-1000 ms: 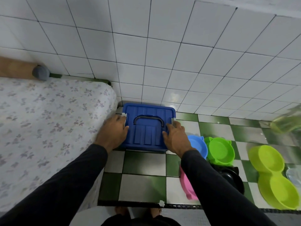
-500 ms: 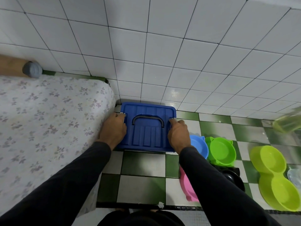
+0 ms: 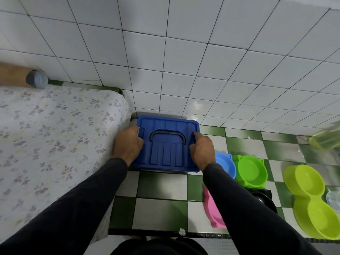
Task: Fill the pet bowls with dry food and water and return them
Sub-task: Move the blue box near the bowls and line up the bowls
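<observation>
Pet bowls (image 3: 251, 170) on green-white checkered floor (image 3: 160, 210), white tiled wall (image 3: 184, 61) behind

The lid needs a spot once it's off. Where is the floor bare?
Bare tiles lie just in front of the blue box, between the floral mattress and the pink bowl. Right of the box is crowded with bowls.

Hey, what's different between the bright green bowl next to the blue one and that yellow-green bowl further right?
The bright green bowl is a single round basin; the yellow-green bowl joins two basins in one long piece. The bright green bowl has small ear-like tabs on its rim and sits against the blue bowl; the yellow-green bowl has a smooth outline and lies apart. Both sit upright and look empty on the checkered floor.
</observation>
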`<control>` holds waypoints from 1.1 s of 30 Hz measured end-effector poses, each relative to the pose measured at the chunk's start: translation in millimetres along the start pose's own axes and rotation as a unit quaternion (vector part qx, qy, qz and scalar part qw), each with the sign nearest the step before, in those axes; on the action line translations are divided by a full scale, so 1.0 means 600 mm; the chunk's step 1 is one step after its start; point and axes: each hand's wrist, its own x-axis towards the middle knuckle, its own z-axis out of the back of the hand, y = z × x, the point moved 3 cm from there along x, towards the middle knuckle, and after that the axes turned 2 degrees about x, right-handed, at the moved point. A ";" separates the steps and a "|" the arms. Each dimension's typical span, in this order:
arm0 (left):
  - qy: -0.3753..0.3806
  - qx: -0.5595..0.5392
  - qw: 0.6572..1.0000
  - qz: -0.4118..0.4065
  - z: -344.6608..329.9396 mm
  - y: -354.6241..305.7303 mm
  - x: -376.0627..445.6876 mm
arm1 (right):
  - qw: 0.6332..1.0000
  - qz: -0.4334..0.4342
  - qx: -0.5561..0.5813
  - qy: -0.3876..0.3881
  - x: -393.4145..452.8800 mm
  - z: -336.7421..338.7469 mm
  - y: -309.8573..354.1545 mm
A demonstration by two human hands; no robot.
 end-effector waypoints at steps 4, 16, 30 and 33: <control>-0.024 -0.093 0.993 0.070 0.000 0.010 -0.001 | 0.992 -0.042 0.115 -0.017 0.004 0.003 -0.015; -0.020 -0.256 0.931 0.260 -0.022 0.035 0.009 | 0.950 -0.165 0.260 -0.048 0.011 0.012 -0.055; -0.051 -0.003 0.998 0.042 -0.016 0.014 -0.014 | 0.999 0.008 0.022 -0.024 -0.011 0.004 -0.019; -0.051 0.002 0.998 0.035 -0.009 0.012 -0.013 | 1.000 0.005 0.029 -0.011 -0.008 0.014 -0.017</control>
